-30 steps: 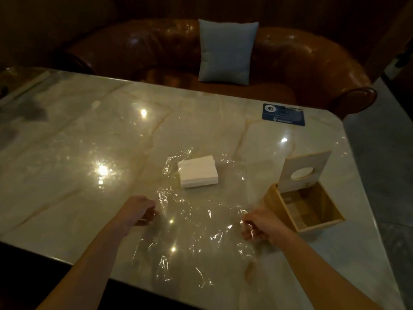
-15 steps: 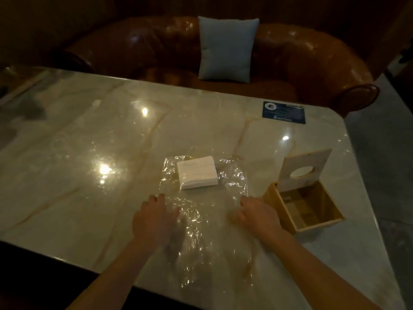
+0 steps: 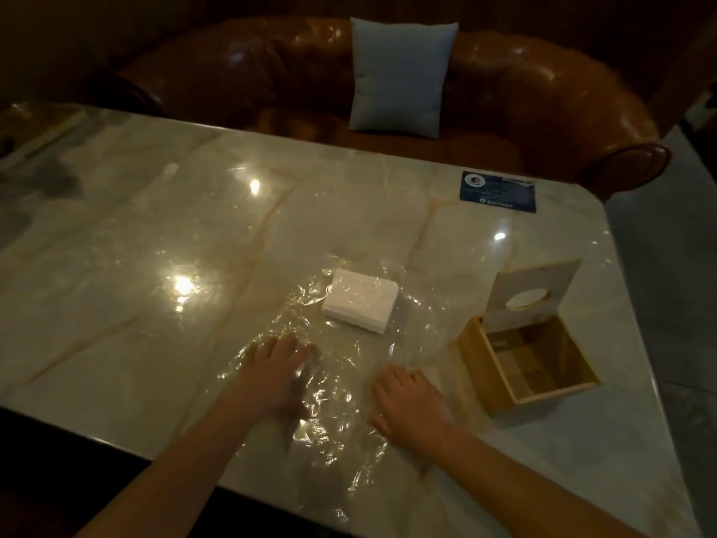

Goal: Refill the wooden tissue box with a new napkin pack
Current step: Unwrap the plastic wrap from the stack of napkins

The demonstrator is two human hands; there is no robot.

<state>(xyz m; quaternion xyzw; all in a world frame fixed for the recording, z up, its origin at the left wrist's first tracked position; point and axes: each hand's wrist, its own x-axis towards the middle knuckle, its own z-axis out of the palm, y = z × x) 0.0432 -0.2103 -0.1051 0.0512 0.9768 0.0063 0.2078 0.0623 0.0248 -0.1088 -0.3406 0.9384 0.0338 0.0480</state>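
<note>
Your left hand [image 3: 277, 372] is palm-down on the crinkly plastic wrap [image 3: 341, 386], fingers laid out flat, though it's a bit blurry. Your right hand [image 3: 407, 405] is flat on the wrap too, fingers straight, not pinching anything as far as I can see. The napkin stack [image 3: 361, 304] sits on the wrap's far end, past both hands, not in the box. The wooden box [image 3: 481, 370] is just right of your right hand, with its lid [image 3: 533, 295] flipped up and the round hole showing. It's all on the marble table [image 3: 155, 234], with a blue card [image 3: 498, 191] near the far edge.
</note>
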